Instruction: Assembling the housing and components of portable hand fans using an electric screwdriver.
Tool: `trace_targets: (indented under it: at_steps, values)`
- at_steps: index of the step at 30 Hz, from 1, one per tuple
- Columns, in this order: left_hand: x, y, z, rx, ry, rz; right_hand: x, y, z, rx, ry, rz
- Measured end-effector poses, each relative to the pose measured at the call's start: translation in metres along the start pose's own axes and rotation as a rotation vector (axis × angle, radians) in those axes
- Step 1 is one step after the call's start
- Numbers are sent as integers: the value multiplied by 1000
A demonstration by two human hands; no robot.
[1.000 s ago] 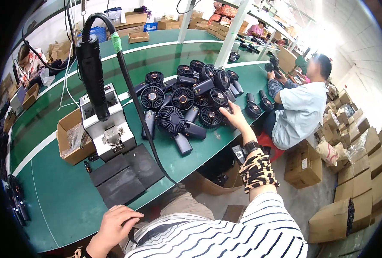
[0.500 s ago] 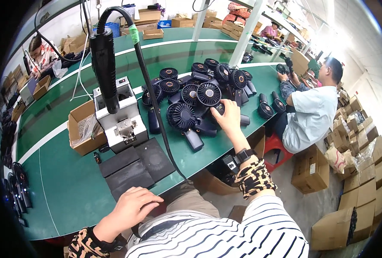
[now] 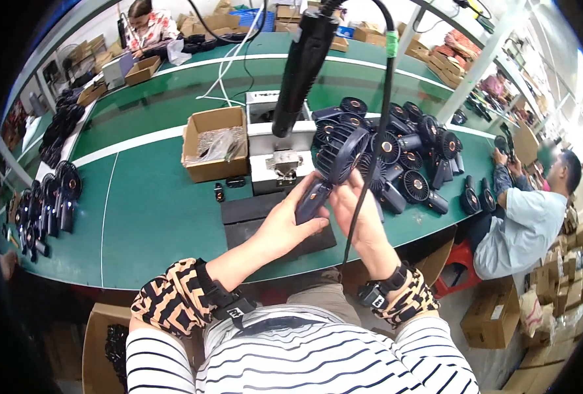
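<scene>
A dark handheld fan (image 3: 342, 152) is raised over the bench's front edge, its round head tilted up. My left hand (image 3: 281, 222) is closed around its handle. My right hand (image 3: 357, 209) supports the fan from the right, with fingertips at the base of the head, partly hidden by a hanging cable. Beyond my hands stands a white fixture (image 3: 262, 172) with a metal clamp on it. A black electric screwdriver (image 3: 303, 73) hangs above the fixture. Black pads (image 3: 242, 215) lie in front of it. Right of my hands is a pile of similar fans (image 3: 415, 186).
An open cardboard box (image 3: 192, 159) with a plastic bag inside sits left of the fixture. More fans (image 3: 65, 190) stand at the far left of the green bench (image 3: 153, 217). A co-worker (image 3: 534, 210) sits at the right, another person (image 3: 150, 27) across the bench.
My right hand has left the pile, and a fan is now between both hands. My left hand has risen from the bench edge to its handle. The view has shifted left.
</scene>
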State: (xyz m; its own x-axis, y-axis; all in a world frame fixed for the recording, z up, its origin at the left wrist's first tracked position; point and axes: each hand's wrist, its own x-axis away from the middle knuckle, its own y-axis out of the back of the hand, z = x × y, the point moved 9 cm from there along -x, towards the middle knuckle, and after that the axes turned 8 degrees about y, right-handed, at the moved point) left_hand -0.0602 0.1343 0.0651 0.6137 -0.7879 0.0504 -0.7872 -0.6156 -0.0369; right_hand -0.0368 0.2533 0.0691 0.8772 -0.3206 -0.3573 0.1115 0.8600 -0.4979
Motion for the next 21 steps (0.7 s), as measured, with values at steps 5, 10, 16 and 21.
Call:
trace_targets:
  at_steps: [5,10,16,21]
  values:
    - [53,59,-10,-695,-84,-244,-55,-12,65,532,337,138]
    - [71,48,-5,-884,-84,-222,-116,-117,76,599,444,479]
    - [79,58,-4,-1025,-190,-426,-107,-145,78,358,538,401]
    - [73,63,0,-869,-138,-502,-100,-132,56,350,460,320]
